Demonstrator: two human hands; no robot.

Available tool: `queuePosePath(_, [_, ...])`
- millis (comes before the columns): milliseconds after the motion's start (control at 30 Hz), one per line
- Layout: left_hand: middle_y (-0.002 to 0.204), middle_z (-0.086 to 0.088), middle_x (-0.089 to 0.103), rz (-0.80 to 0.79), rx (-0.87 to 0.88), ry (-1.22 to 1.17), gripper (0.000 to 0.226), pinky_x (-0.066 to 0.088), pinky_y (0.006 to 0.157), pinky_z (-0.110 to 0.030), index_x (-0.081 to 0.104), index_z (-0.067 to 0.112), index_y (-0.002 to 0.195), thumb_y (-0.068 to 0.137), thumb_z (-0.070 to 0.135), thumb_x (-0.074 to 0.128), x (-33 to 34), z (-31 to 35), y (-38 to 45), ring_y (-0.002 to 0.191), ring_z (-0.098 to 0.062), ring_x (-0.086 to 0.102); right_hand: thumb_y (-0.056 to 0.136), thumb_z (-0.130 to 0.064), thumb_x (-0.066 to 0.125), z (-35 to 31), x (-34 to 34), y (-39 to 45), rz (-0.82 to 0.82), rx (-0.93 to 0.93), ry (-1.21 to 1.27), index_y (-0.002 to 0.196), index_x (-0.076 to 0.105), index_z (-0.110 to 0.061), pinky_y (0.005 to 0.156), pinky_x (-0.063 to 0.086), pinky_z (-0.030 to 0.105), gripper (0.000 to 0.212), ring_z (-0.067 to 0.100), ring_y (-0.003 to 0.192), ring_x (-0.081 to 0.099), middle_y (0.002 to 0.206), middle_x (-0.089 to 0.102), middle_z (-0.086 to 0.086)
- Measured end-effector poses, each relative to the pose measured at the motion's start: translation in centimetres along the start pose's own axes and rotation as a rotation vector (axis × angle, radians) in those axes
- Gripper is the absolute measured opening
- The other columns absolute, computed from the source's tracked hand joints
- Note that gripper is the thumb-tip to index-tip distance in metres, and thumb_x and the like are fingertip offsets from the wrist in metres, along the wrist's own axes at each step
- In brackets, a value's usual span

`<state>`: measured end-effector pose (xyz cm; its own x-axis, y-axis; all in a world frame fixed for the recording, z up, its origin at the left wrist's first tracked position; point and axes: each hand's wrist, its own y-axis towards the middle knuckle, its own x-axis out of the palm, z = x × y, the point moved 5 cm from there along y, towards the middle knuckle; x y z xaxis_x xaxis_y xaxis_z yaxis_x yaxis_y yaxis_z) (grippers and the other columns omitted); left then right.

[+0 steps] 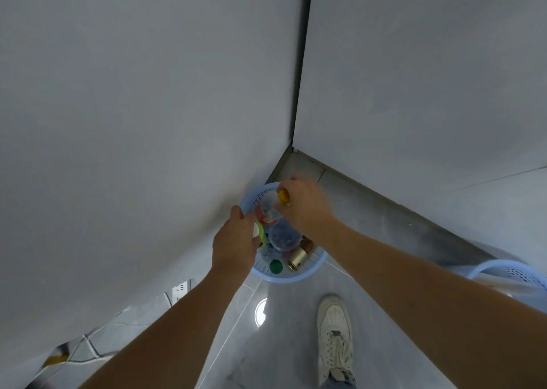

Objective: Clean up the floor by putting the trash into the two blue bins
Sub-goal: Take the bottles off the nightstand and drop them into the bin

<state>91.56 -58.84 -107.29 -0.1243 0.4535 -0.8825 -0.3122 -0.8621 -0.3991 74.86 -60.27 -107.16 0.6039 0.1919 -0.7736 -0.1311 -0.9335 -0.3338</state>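
A light blue bin (296, 276) stands in the wall corner, holding bottles, a green cap and a gold can (298, 258). Both hands hover over it. My left hand (235, 246) grips a white and green item (258, 232) above the bin's left rim. My right hand (305, 202) holds a clear bottle with a yellow cap (284, 196) and a red label over the bin's far side. A second blue bin (509, 273) shows partly at the right edge, behind my right forearm.
Grey walls meet in a corner right behind the bin. My white shoe (334, 332) stands on the grey tiled floor in front of it. A wall socket (180, 289) sits low on the left wall. A yellowish object (56, 359) lies at the lower left.
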Motion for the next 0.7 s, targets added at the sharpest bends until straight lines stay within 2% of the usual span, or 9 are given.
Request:
queuePosePath(133, [0.119,-0.003,0.052,0.004,-0.010,-0.012,0.035,0.052,0.077,-0.024,0.055,0.020,0.123,0.094,0.032,0.070,1.8,-0.1,1.3,0.090,-0.018,0.064,0.081,-0.013,0.074,-0.5,1.6,0.4,0.004,-0.060,0.024,0.097,0.066,-0.009,0.063,0.034,0.031,0.018,0.022,0.080,0.051,0.095,0.046,0.001])
queuePosePath(267, [0.118,-0.004,0.052,0.007,-0.018,-0.015,0.037,0.056,0.075,-0.029,0.054,0.022,0.124,0.093,0.031,0.071,2.1,-0.3,1.3,0.089,-0.022,0.065,0.079,-0.017,0.079,-0.6,1.6,0.1,0.040,-0.086,0.067,0.108,0.063,-0.009,0.067,0.036,0.032,0.034,0.024,0.085,0.054,0.101,0.052,0.007])
queuePosePath(333, [0.119,-0.004,0.049,0.009,-0.008,0.007,0.037,0.050,0.070,-0.026,0.053,0.022,0.125,0.094,0.033,0.070,1.5,-0.4,0.5,0.089,-0.022,0.064,0.082,-0.019,0.076,-0.5,0.9,-0.7,0.051,-0.072,0.072,0.117,0.061,-0.012,0.069,0.040,0.033,0.038,0.023,0.088,0.054,0.109,0.055,0.009])
queuePosePath(467, [0.115,-0.004,0.047,0.016,-0.002,0.021,0.037,0.039,0.066,-0.024,0.053,0.022,0.126,0.096,0.038,0.066,-1.3,-0.8,-1.5,0.082,-0.016,0.056,0.088,-0.018,0.070,-1.5,-0.9,-3.5,0.085,-0.047,-0.004,0.122,0.061,-0.013,0.071,0.044,0.035,0.036,0.030,0.096,0.060,0.113,0.058,0.010])
queuePosePath(600, [0.110,-0.003,0.050,0.051,0.023,-0.009,0.040,0.040,0.063,-0.028,0.055,0.021,0.126,0.096,0.046,0.061,-5.7,-0.6,-5.2,0.090,-0.022,0.061,0.090,-0.022,0.068,-4.8,-3.2,-7.9,0.045,-0.043,-0.034,0.123,0.062,-0.013,0.074,0.043,0.033,0.034,0.026,0.099,0.058,0.114,0.057,0.007])
queuePosePath(700, [0.109,-0.002,0.053,0.078,0.034,-0.064,0.041,0.041,0.064,-0.029,0.054,0.023,0.127,0.096,0.048,0.057,-9.8,-0.4,-9.8,0.094,-0.022,0.061,0.089,-0.025,0.070,-8.8,-5.0,-12.2,0.048,-0.051,0.006,0.113,0.064,-0.011,0.075,0.051,0.041,0.029,0.028,0.093,0.060,0.106,0.061,0.008])
